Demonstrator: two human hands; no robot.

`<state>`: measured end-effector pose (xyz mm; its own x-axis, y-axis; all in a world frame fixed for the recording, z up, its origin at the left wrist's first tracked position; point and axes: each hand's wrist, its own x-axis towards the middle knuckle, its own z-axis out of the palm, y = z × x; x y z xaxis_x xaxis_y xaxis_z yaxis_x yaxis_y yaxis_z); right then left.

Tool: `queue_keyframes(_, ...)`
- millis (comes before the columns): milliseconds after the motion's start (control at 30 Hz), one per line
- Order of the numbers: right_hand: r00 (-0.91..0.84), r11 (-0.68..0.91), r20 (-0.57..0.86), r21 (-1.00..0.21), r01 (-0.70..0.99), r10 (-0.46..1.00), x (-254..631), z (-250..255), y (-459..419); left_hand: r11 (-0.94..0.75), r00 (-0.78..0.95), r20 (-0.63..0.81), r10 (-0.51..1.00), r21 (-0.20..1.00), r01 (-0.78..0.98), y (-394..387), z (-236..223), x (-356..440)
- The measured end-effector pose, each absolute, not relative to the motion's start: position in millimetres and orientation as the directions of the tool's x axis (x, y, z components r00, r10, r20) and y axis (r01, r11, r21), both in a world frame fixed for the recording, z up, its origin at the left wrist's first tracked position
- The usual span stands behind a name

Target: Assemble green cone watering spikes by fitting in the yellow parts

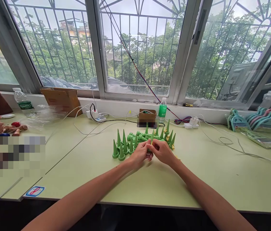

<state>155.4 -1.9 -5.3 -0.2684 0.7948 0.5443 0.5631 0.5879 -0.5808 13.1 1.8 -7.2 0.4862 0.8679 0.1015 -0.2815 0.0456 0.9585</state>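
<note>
Smooth, pale tabletop (205, 189) stretches from the two hands to its straight near edge, leftward to a slanting seam and rightward to a loose white cable (236, 146). At the middle, the left hand (139, 154) and right hand (162, 151) meet, fingers bent in, pinching one slim green cone (152, 137) point-up between them (its lower end is hidden by fingers). Left, right and far of it stand other green cones (115, 150), sharp-tipped on round, plastic-looking bases; ribbed green tubes (135, 138) lie among them. Small yellow bits (173, 147) cling at the right side.
</note>
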Motion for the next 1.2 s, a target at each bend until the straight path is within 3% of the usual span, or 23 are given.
queue_keyframes(400,-0.234,0.603,0.581,-0.595,0.531,0.779,157.5,-5.1,2.5,0.079,0.464,0.074,0.883,0.95,-0.301,4.6,-9.9,14.3)
queue_keyframes(667,-0.183,0.602,0.609,-0.607,0.518,0.772,162.0,-5.6,5.9,0.03,0.489,0.08,0.869,0.977,-0.212,0.1,-1.3,11.1)
queue_keyframes(767,-0.159,0.595,0.617,-0.607,0.528,0.771,163.7,-4.7,5.8,-0.044,0.438,0.092,0.894,0.992,-0.119,-0.3,1.6,10.4)
queue_keyframes(933,-0.097,0.573,0.615,-0.649,0.501,0.782,168.3,-3.8,5.9,-0.264,0.393,0.236,0.889,0.964,0.018,-1.0,2.7,8.9)
queue_keyframes(1200,-0.084,0.557,0.633,-0.602,0.572,0.769,176.9,-9.1,12.4,-0.495,0.372,0.366,0.853,0.793,0.356,-0.7,0.6,2.4)
